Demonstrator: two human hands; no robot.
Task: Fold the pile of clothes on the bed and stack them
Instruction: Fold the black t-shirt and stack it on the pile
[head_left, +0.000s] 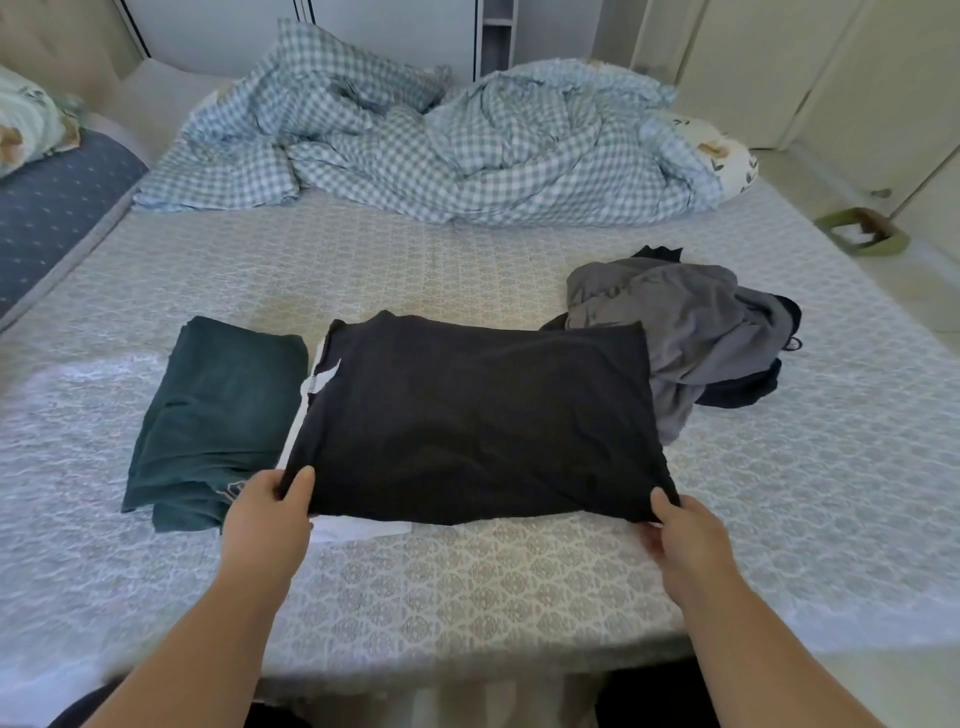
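Head view, biggest first: bed with a pale patterned quilted cover (467, 270) fills most of the frame. Crumpled blue-and-white gingham duvet (441, 145) is bunched along the far end, with a floral pillow (722, 150) at its right tip.

Folded black knit garment (478, 415) sits centre-near on the bed, a rough rectangle, long axis left-right across the view. Its near edge is at the hands and lifted slightly off the cover; its far edge faces the duvet. Its far-right corner overlaps the unfolded pile. A strip of white fabric (358, 530) shows under its near-left edge, what it belongs to can't be told.

Loose pile of grey and dark clothes (696, 332), unfolded, lies just right of and behind the black garment, touching it. Faint print on the grey fabric, not readable.

Folded dark teal garment (218, 415) is just left of the black one, long axis running near-far. Small pale lettering at its near corner, too partial to read.

Left hand (265, 514) pinches the black garment's near-left corner, thumb on top. Right hand (685, 535) pinches the near-right corner, thumb on top.

Green slipper (862, 231) is on the floor right of the bed.
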